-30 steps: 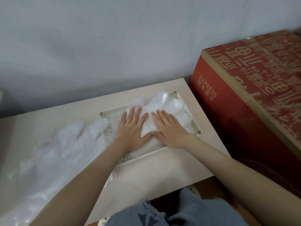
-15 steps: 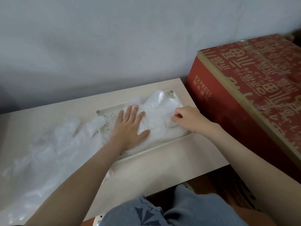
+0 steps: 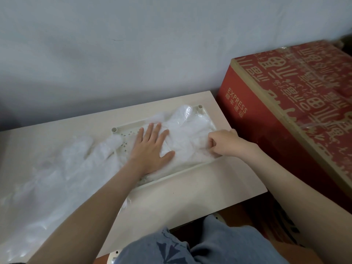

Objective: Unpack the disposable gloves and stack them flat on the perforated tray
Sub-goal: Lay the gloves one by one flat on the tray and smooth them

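A pale tray (image 3: 181,173) with small holes is set on the tabletop (image 3: 200,191), near its far right corner. Its long side is laid left to right, with the right end a bit farther away. A stack of thin clear gloves (image 3: 190,134) is spread inside the tray. The stack is stretched along the tray's long side, and one glove finger is pointed toward the tray's far right corner post.

The left hand (image 3: 150,149) is laid flat on the stack, palm down. Its straight fingers are spread and pointed away at the wall (image 3: 133,44), and nothing is gripped by it. The right hand (image 3: 226,142) is placed at the tray's right end with its fingers curled in, and a bit of the gloves is pinched there.

More loose gloves (image 3: 57,168) are heaped on the left part of the tabletop. That heap is laid from near left to far right. Its glove fingers are pointed at the tray, and one fingertip is draped over the tray's left edge.

A red box (image 3: 276,121) is seen just beside the tabletop on the right.
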